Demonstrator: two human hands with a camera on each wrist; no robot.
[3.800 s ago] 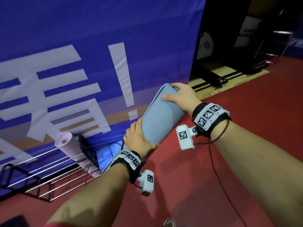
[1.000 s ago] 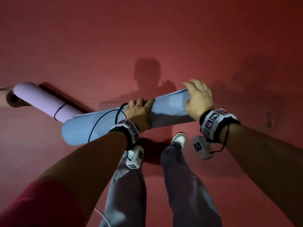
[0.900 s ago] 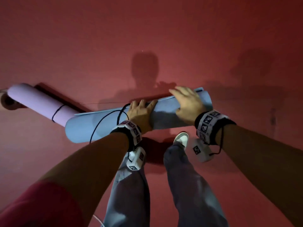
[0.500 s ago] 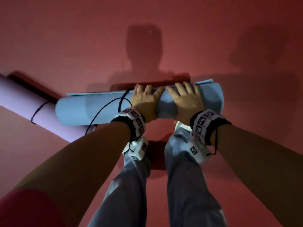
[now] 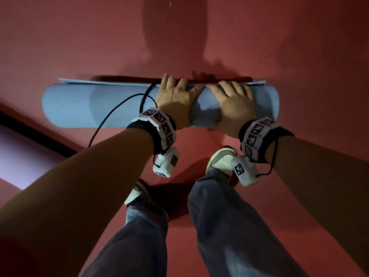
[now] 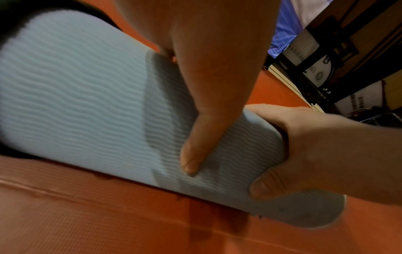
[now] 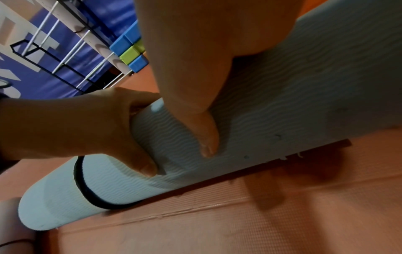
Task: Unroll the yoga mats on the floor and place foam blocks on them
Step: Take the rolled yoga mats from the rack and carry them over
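Observation:
A rolled light-blue yoga mat [image 5: 89,104] lies crosswise on the red floor in front of my feet. Its loose edge [image 5: 103,82] sticks out flat along the far side. My left hand [image 5: 175,96] and right hand [image 5: 233,100] grip the roll side by side, right of its middle. Fingers curl over the top and thumbs press the near face. In the left wrist view my thumb [image 6: 195,154] presses into the ribbed mat [image 6: 76,103]. The right wrist view shows blue and green foam blocks [image 7: 130,49] stacked by a wire rack [image 7: 65,51].
A rolled purple mat [image 5: 16,156] lies at the lower left, close to the blue roll's left end. A black cord [image 5: 111,112] from my left wrist crosses the blue roll. My shoes [image 5: 221,158] stand just behind it. Red floor [image 5: 199,37] stretches beyond.
The blue roll has gone from tilted in the air to level on the floor. My right hand slid left along it, beside the left hand. My head has dropped closer.

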